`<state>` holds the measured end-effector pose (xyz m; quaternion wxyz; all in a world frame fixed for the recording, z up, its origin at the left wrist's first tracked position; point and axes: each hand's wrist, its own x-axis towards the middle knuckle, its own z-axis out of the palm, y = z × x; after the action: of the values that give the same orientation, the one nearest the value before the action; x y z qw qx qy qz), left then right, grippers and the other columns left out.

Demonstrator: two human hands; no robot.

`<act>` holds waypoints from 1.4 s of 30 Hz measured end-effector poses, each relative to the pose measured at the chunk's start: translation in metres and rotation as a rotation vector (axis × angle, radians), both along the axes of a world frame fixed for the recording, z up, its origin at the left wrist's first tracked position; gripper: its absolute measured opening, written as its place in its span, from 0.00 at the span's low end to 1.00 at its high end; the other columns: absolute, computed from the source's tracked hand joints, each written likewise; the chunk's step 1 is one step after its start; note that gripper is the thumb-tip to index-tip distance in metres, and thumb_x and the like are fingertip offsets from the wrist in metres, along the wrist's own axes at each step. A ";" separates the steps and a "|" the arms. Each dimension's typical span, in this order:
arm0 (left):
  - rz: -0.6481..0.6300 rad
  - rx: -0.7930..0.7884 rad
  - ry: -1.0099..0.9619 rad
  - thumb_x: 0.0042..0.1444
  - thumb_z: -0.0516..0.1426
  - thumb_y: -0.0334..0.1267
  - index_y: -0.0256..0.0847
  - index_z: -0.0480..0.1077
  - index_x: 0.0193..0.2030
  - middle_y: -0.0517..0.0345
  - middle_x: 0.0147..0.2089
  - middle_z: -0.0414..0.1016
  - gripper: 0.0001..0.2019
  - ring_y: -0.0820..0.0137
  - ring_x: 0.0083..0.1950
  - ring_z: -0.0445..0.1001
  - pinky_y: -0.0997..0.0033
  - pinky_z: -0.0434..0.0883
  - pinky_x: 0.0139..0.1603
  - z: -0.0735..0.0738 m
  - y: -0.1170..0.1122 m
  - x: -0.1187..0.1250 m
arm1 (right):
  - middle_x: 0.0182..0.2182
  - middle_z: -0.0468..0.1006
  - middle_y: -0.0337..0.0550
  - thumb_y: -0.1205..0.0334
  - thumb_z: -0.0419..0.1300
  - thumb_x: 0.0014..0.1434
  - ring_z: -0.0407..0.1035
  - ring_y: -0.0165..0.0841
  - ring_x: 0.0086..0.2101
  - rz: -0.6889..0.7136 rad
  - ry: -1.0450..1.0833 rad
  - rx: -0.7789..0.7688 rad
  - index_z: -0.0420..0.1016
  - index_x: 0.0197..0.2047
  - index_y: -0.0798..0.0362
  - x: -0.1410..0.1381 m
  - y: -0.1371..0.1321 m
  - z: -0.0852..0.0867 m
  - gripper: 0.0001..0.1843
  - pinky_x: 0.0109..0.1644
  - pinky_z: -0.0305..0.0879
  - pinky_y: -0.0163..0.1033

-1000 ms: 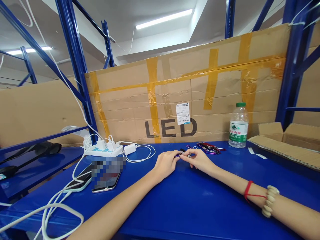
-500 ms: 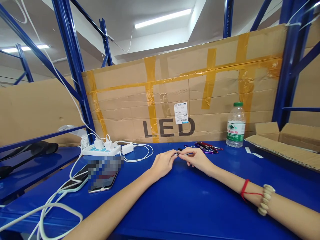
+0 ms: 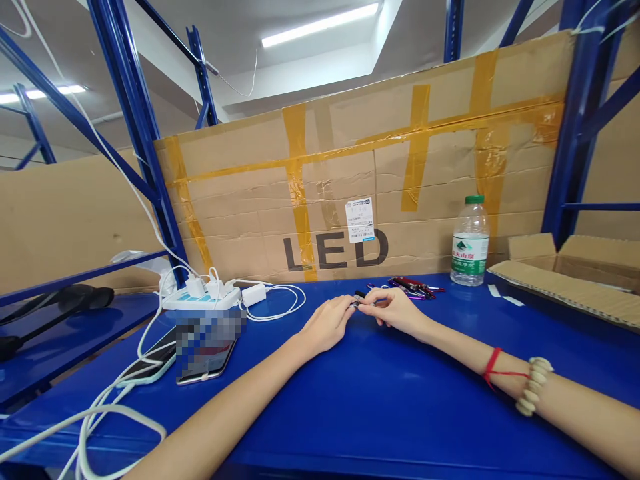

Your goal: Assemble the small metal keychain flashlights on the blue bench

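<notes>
Near the back of the blue tabletop (image 3: 345,407), my left hand (image 3: 326,327) and my right hand (image 3: 399,311) meet almost fingertip to fingertip. Both are closed in a pinch on a small shiny, dark piece (image 3: 355,304); it is mostly covered by the fingers, and its kind cannot be told. A short black, stick-like thing (image 3: 360,294) shows just behind the fingertips. Beyond my right hand lies a loose pile of pens (image 3: 417,288), mostly dark red, black and purple.
A water bottle (image 3: 470,243) with a green cap stands back right, near white paper strips (image 3: 513,301) and an open cardboard box (image 3: 575,280). On the left are a power strip (image 3: 200,299), white cables (image 3: 120,411) and two phones (image 3: 207,369). Taped cardboard (image 3: 240,227) forms the back wall.
The view has tilted slightly downward, so the scene sits a little higher or further left. The hands stay together at the same spot, the right fingers slightly shifted around the small piece.
</notes>
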<state>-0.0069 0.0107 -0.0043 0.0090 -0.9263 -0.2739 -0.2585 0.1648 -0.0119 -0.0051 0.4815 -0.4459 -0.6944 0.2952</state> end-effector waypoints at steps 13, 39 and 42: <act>-0.093 0.038 0.054 0.59 0.42 0.31 0.39 0.63 0.41 0.56 0.40 0.70 0.10 0.71 0.41 0.69 0.74 0.66 0.41 0.001 -0.005 -0.003 | 0.23 0.67 0.38 0.48 0.62 0.40 0.60 0.22 0.16 0.117 -0.042 0.037 0.65 0.19 0.57 0.003 0.000 -0.004 0.19 0.18 0.59 0.31; 0.060 0.105 0.078 0.58 0.46 0.34 0.42 0.65 0.42 0.58 0.40 0.72 0.09 0.70 0.42 0.70 0.73 0.67 0.42 -0.002 0.003 0.000 | 0.10 0.62 0.31 0.48 0.54 0.48 0.60 0.25 0.13 -0.066 -0.170 0.046 0.63 0.21 0.54 -0.005 -0.002 -0.005 0.17 0.19 0.54 0.30; 0.069 0.106 0.084 0.59 0.45 0.35 0.41 0.64 0.42 0.58 0.40 0.71 0.09 0.70 0.42 0.70 0.73 0.66 0.42 -0.002 0.004 0.000 | 0.11 0.63 0.31 0.47 0.54 0.49 0.61 0.26 0.14 -0.068 -0.191 0.050 0.63 0.22 0.54 -0.004 -0.002 -0.006 0.18 0.20 0.55 0.30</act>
<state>-0.0069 0.0143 -0.0068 0.0785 -0.9246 -0.2910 -0.2331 0.1604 -0.0137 -0.0107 0.4339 -0.4831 -0.7288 0.2173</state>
